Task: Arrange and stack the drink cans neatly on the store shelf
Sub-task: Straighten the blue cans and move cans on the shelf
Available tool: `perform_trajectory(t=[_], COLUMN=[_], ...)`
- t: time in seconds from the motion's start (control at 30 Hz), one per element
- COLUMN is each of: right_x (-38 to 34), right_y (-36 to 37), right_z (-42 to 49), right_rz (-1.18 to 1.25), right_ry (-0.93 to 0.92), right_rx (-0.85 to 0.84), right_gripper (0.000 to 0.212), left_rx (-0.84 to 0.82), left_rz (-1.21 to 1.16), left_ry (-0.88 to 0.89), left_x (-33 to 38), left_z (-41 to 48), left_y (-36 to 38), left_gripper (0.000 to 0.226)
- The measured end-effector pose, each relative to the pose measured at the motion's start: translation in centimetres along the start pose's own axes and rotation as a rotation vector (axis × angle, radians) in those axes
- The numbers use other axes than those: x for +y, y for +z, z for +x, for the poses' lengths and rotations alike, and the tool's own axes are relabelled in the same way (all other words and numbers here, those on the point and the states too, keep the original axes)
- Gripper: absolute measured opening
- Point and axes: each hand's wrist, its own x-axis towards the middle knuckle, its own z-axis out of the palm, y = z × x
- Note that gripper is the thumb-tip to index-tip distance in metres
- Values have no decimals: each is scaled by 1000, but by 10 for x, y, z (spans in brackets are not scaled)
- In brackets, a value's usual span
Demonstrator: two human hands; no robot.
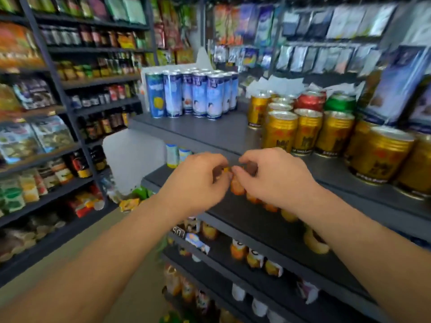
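Gold drink cans (pixel 307 129) stand in rows at the right of the grey top shelf (pixel 210 131), and tall blue cans (pixel 193 94) cluster at its far left. Below the shelf edge, the left hand (pixel 198 180) and right hand (pixel 272 176) meet with fingers curled. The blur hides whether they pinch anything.

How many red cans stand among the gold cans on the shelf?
1: the red can stands behind the gold cans, left of the green can. Others may be hidden.
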Motion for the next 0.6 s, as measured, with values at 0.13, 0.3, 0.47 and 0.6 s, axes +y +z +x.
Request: perform_trajectory(t=[0.13,0.3,0.47,0.6], right_x=[-5,19,58,78], right_y=[-39,-89,-134,-160], right_z=[23,43,66,79], right_rz=[-91,-98,-210,-284], right_ry=[16,21,6,70], right_rx=[158,338,156,-153], right_gripper=[32,26,37,33], left_rx=[-17,-63,-101,-240], left_rz=[-72,-139,-159,-41], left_ry=[141,257,319,347], left_x=[-3,9,36,50], left_z=[51,105,154,167], left_y=[-22,-40,-32,-10], left_gripper=[29,24,38,42])
